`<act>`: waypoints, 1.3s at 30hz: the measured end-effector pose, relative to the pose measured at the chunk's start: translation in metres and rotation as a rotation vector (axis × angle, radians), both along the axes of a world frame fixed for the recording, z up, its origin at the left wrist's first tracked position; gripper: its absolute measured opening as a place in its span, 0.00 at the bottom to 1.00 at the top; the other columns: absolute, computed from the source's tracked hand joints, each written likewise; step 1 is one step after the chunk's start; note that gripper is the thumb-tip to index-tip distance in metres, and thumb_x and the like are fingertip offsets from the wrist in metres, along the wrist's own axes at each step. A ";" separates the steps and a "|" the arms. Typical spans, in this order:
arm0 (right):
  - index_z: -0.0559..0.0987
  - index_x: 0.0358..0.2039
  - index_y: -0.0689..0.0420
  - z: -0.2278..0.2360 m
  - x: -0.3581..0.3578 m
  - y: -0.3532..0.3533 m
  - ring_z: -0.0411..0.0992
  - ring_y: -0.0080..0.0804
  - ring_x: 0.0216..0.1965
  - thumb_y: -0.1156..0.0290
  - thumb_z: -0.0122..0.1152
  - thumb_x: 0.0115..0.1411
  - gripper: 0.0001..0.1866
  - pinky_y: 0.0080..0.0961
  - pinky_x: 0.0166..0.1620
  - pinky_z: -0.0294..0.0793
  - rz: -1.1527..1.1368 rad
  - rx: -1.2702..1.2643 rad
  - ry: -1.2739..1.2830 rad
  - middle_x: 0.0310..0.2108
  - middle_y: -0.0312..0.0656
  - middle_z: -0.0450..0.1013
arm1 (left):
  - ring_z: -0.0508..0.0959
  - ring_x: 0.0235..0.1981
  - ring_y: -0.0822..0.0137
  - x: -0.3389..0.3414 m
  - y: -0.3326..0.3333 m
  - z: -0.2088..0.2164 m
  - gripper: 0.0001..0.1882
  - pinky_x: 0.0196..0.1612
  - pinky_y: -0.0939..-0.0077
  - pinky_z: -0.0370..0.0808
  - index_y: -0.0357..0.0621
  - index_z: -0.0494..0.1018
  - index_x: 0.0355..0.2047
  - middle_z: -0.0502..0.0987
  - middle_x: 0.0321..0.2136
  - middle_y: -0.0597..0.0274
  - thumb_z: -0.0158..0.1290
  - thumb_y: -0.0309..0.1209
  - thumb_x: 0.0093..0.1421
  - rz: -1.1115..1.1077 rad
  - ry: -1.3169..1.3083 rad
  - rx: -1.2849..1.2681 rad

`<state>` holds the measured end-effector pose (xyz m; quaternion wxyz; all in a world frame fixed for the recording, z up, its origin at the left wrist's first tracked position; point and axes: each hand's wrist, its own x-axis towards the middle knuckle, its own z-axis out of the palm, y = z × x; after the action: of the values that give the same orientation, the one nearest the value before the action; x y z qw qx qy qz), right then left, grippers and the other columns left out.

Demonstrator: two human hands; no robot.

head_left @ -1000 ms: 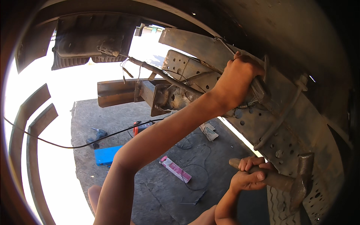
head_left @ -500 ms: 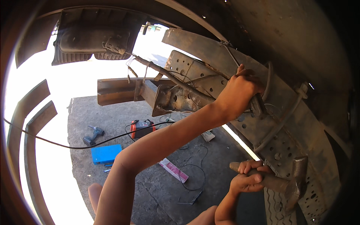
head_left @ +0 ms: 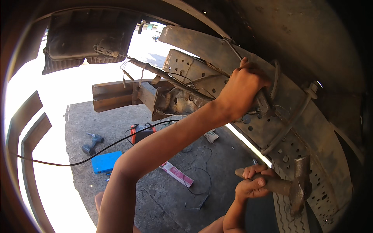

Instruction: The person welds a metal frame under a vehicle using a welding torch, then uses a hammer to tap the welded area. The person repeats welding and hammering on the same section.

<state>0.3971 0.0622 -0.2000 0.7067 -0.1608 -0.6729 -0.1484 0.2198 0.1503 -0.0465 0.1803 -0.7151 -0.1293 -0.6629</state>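
My right hand (head_left: 253,183) is wrapped around the short wooden handle of a hammer (head_left: 299,190), its heavy, rust-brown head pointing to the right. Higher up, my left hand (head_left: 245,88) is closed against the perforated steel frame rail (head_left: 289,116). Its fingertips are hidden, so I cannot make out what it grips. A dark metal block (head_left: 265,104) shows just below that hand, and a thin rod (head_left: 233,48) comes down to it from above. A small shiny metal piece (head_left: 254,161) appears by my right fingers; whether they touch it, I cannot tell.
A ribbed cable conduit (head_left: 171,79) runs along a crossmember (head_left: 116,97). On the concrete lie a cordless drill (head_left: 92,143), a blue case (head_left: 107,161), a red-and-black machine (head_left: 142,133) and a pink-white box (head_left: 176,174). A tyre (head_left: 285,213) stands under the rail. A black cable crosses at left.
The whole view has shifted slightly, moving the surroundings left. The hammer has come down and left a little in the picture, still in my right hand. My left hand stays at the same spot on the rail.
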 end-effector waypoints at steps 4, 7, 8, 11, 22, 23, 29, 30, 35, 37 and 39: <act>0.62 0.35 0.60 0.003 -0.003 0.002 0.58 0.18 0.15 0.47 0.44 0.75 0.26 0.14 0.15 0.62 -0.021 -0.007 0.001 0.20 0.38 0.63 | 0.80 0.44 0.45 -0.004 -0.003 0.016 0.16 0.55 0.56 0.77 0.42 0.80 0.32 0.82 0.34 0.52 0.59 0.15 0.41 0.025 -0.009 -0.048; 0.61 0.40 0.57 0.018 -0.010 -0.005 0.59 0.19 0.15 0.48 0.42 0.76 0.22 0.16 0.15 0.62 -0.027 -0.005 0.007 0.19 0.35 0.64 | 0.81 0.41 0.43 -0.004 -0.002 0.035 0.18 0.49 0.56 0.79 0.43 0.83 0.36 0.82 0.36 0.48 0.60 0.16 0.42 0.042 -0.019 -0.047; 0.61 0.41 0.57 0.026 -0.014 -0.008 0.59 0.19 0.15 0.47 0.42 0.76 0.22 0.16 0.15 0.62 0.027 0.038 0.027 0.19 0.35 0.64 | 0.82 0.41 0.44 -0.003 -0.002 0.040 0.18 0.48 0.55 0.79 0.44 0.83 0.36 0.82 0.36 0.47 0.60 0.16 0.42 0.040 -0.055 -0.056; 0.61 0.40 0.57 0.050 -0.030 -0.011 0.57 0.19 0.14 0.45 0.39 0.76 0.24 0.15 0.13 0.58 0.207 0.164 0.173 0.18 0.35 0.62 | 0.82 0.41 0.44 0.003 -0.003 0.055 0.18 0.48 0.54 0.79 0.44 0.84 0.38 0.83 0.36 0.46 0.61 0.18 0.44 0.021 -0.122 -0.037; 0.63 0.36 0.58 0.078 -0.036 0.003 0.58 0.17 0.16 0.52 0.40 0.77 0.21 0.13 0.14 0.57 0.224 0.110 0.175 0.20 0.36 0.62 | 0.82 0.44 0.45 -0.014 0.036 0.050 0.20 0.53 0.56 0.78 0.42 0.84 0.40 0.84 0.37 0.47 0.60 0.16 0.45 0.109 -0.104 -0.192; 0.64 0.37 0.58 0.076 -0.037 0.005 0.57 0.17 0.16 0.50 0.40 0.77 0.22 0.13 0.14 0.57 0.121 0.023 0.264 0.21 0.37 0.62 | 0.82 0.44 0.45 -0.013 0.037 0.047 0.21 0.54 0.56 0.78 0.42 0.84 0.41 0.84 0.37 0.48 0.59 0.15 0.44 0.138 -0.101 -0.191; 0.63 0.37 0.56 0.057 -0.039 0.011 0.56 0.17 0.15 0.47 0.43 0.76 0.23 0.14 0.14 0.55 0.200 -0.307 0.351 0.20 0.36 0.61 | 0.80 0.48 0.46 -0.001 -0.005 0.019 0.25 0.58 0.55 0.76 0.42 0.83 0.43 0.84 0.40 0.52 0.60 0.12 0.42 0.168 0.031 -0.176; 0.63 0.37 0.56 0.054 -0.037 0.010 0.56 0.17 0.15 0.47 0.44 0.76 0.23 0.14 0.14 0.55 0.192 -0.296 0.385 0.20 0.35 0.61 | 0.80 0.48 0.47 0.002 -0.014 0.016 0.26 0.58 0.56 0.77 0.43 0.83 0.43 0.83 0.41 0.53 0.60 0.12 0.42 0.172 0.098 -0.169; 0.63 0.36 0.56 0.047 -0.024 0.001 0.56 0.17 0.15 0.44 0.44 0.75 0.25 0.13 0.13 0.57 0.101 -0.185 0.432 0.19 0.34 0.59 | 0.80 0.49 0.49 0.000 -0.030 0.018 0.27 0.56 0.58 0.78 0.45 0.83 0.44 0.83 0.41 0.53 0.62 0.14 0.41 0.198 0.182 -0.154; 0.63 0.36 0.56 0.047 -0.021 -0.002 0.56 0.17 0.15 0.44 0.44 0.75 0.25 0.13 0.14 0.57 0.078 -0.137 0.385 0.19 0.34 0.59 | 0.81 0.47 0.47 -0.003 -0.027 0.021 0.26 0.55 0.58 0.78 0.45 0.84 0.43 0.84 0.39 0.52 0.63 0.15 0.40 0.216 0.130 -0.118; 0.63 0.36 0.57 0.047 -0.020 -0.005 0.56 0.17 0.16 0.45 0.43 0.75 0.25 0.13 0.14 0.57 0.047 -0.100 0.343 0.19 0.34 0.59 | 0.82 0.45 0.46 -0.006 -0.023 0.024 0.25 0.53 0.58 0.79 0.44 0.84 0.42 0.83 0.38 0.50 0.62 0.15 0.40 0.137 0.062 -0.100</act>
<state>0.3774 0.0570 -0.1530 0.8054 -0.2030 -0.5526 -0.0688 0.2136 0.1277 -0.0230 0.1933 -0.7329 -0.2053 -0.6192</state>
